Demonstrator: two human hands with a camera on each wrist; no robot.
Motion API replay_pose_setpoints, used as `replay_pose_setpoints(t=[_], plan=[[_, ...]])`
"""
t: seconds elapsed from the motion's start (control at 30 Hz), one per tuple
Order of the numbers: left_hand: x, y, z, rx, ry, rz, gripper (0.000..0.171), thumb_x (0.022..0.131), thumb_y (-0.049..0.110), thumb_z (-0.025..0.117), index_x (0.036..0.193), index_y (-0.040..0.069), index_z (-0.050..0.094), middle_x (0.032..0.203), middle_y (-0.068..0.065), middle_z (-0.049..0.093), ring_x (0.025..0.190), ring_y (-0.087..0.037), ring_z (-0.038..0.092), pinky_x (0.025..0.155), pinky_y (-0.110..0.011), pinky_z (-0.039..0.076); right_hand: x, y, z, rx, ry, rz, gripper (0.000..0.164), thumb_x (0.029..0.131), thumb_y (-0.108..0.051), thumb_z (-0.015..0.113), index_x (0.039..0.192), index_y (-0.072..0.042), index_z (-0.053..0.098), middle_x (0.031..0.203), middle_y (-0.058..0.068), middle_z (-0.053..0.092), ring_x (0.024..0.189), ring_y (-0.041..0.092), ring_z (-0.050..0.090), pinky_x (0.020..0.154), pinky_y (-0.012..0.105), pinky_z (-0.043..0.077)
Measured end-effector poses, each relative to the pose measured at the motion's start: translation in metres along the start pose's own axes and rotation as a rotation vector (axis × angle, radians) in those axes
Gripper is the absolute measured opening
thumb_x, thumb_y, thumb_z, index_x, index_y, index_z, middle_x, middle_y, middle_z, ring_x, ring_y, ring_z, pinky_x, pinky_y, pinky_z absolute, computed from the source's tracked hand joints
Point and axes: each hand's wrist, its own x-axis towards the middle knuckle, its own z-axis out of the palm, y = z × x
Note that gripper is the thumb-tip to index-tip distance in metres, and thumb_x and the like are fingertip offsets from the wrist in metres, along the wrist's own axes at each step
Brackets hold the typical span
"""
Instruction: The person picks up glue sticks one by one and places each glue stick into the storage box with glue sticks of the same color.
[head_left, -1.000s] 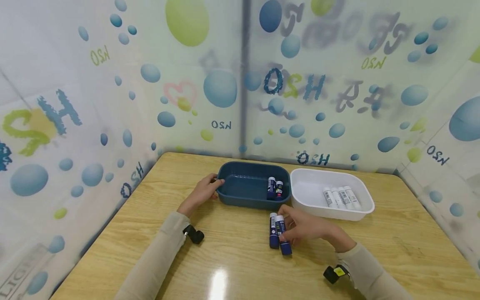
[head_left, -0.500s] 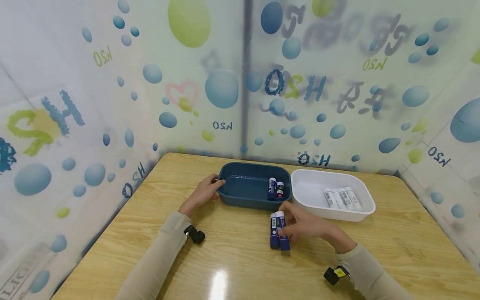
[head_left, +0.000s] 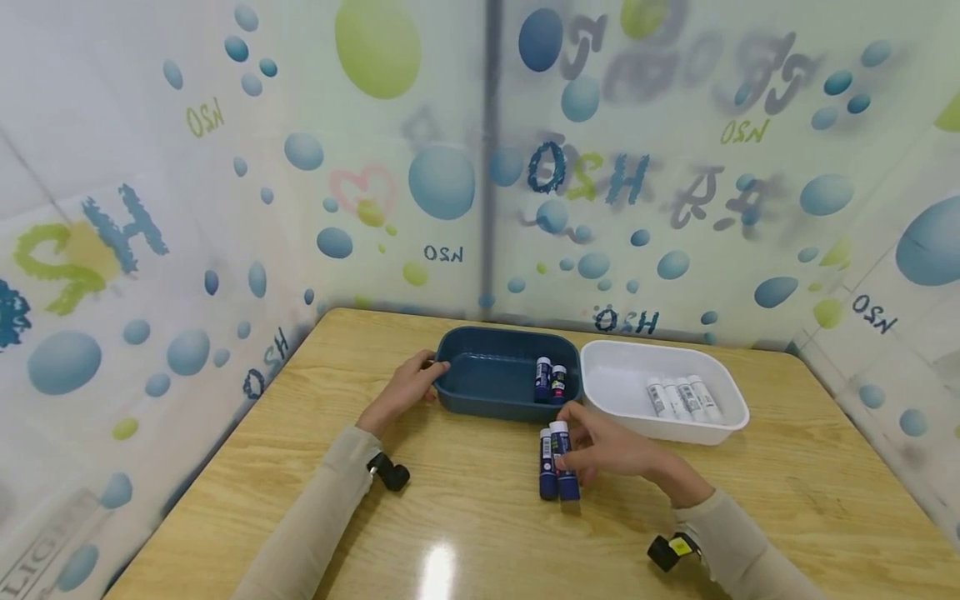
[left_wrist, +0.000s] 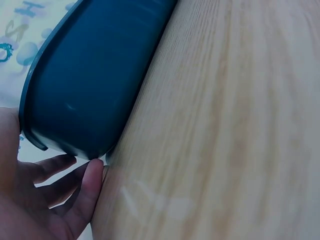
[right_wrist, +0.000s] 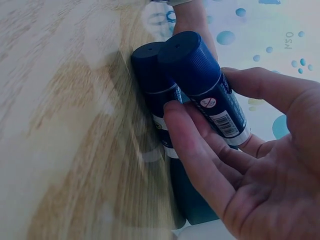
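My right hand [head_left: 611, 447] pinches a dark blue glue stick [head_left: 567, 485] with a white end, just in front of the trays. In the right wrist view, thumb and fingers are around this glue stick [right_wrist: 187, 62], whose ribbed blue end is toward the camera. A second, similar glue stick [head_left: 547, 483] lies on the table close along its left side. My left hand [head_left: 405, 385] grips the left end of the dark blue tray [head_left: 480, 406], thumb over the rim. In the left wrist view, the fingers [left_wrist: 92, 177] are at the tray's outer wall.
Two blue glue sticks [head_left: 542, 379] lie at the right end of the dark blue tray. Beside it stands a white tray [head_left: 615, 367] with several white glue sticks [head_left: 678, 400]. A wooden table [head_left: 465, 517] bears everything, and printed curtains [head_left: 450, 283] hang behind it.
The glue stick in my right hand has risen slightly and swung more in line with its neighbour. The left hand keeps its hold on the tray.
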Motion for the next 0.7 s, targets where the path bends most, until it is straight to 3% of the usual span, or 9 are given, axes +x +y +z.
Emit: replay_pose_setpoints(t=[0.7], plan=[[0.0014,-0.0019,-0.0003,0.004,0.002,-0.002,0.051,0.108,0.038,0.05,0.147,0.005,0.05,0.142,-0.024,0.058,0.081,-0.021,0.067,0.075,-0.033,0.06,-0.0003,-0.002,-0.0005,0.002,0.004,-0.005,0.049,0.098,-0.021,0.071,0.131,-0.001,0.041,0.114,0.018,0.072,0.092,0.027,0.072,0.068,0.045,0.065]])
